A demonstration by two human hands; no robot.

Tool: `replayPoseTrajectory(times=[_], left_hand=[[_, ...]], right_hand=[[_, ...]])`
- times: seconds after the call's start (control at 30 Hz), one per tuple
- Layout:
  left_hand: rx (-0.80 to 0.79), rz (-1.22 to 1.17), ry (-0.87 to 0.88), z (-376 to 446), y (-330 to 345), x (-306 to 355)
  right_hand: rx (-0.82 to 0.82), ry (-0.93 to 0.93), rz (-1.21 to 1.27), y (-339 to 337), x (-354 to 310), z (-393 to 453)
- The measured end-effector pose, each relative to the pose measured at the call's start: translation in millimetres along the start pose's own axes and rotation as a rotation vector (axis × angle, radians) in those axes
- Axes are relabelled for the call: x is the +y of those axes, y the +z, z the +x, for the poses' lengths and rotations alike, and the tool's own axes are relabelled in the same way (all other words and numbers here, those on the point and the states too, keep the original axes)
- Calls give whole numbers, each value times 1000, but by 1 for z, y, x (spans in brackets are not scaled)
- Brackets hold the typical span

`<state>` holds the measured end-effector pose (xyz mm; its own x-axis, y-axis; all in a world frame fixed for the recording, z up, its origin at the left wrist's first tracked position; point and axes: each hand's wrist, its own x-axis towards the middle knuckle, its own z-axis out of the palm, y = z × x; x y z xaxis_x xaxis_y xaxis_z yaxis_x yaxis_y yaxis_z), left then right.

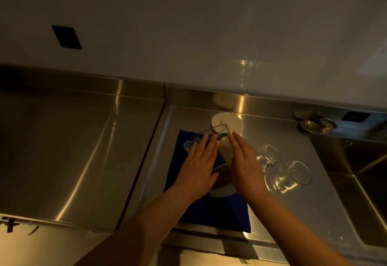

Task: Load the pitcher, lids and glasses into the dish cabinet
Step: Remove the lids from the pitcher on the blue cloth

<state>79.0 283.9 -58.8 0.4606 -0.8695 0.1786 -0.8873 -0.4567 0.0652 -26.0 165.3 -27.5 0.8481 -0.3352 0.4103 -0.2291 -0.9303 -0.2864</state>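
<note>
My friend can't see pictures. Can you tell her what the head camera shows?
Two hands, left hand and right hand, reach with straight fingers around a tilted glass pitcher over a blue cloth on a steel counter. Two empty glasses lie to the right.

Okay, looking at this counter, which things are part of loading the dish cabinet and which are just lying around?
Part of the job:
glass pitcher between the left hand and right hand
white lids
two glasses

Lying about:
blue cloth
sink
metal fittings
</note>
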Motion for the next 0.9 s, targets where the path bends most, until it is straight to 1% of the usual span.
replayPoseTrajectory(times=[0.1, 0.17, 0.2, 0.3, 0.33, 0.47, 0.53, 0.57, 0.63, 0.73, 0.9], left_hand=[[-9, -65, -20, 2, -1, -5], [-11, -76, -16, 2, -3, -8], [-11, -83, -12, 3, -4, -9], [-2, -103, 2, 4, -6, -7], [-3, -118, 6, 5, -8, -6], [57, -227, 39, 15, -20, 3], [107, -183, 113, 22, -25, 5], [116, -130, 146, 25, -26, 5], [101, -25, 162, 28, -23, 4], [95, 54, 145, 29, -13, -1], [62, -43, 45, 34, -16, -16]], right_hand=[[-26, -7, 8, 2, -4, 9], [-32, -3, 60, 4, -2, 4], [-31, 38, 104, 5, -1, 0], [-6, 242, 262, 10, -4, -12], [2, 262, 285, 11, -5, -12], [-17, 182, 356, 14, -10, 5], [-32, 121, 344, 17, -11, 11], [-35, 105, 291, 21, -11, 11], [-24, 129, 240, 28, -9, 8], [-26, 198, 376, 31, -9, 0], [-66, 269, 406, 38, -5, -6]])
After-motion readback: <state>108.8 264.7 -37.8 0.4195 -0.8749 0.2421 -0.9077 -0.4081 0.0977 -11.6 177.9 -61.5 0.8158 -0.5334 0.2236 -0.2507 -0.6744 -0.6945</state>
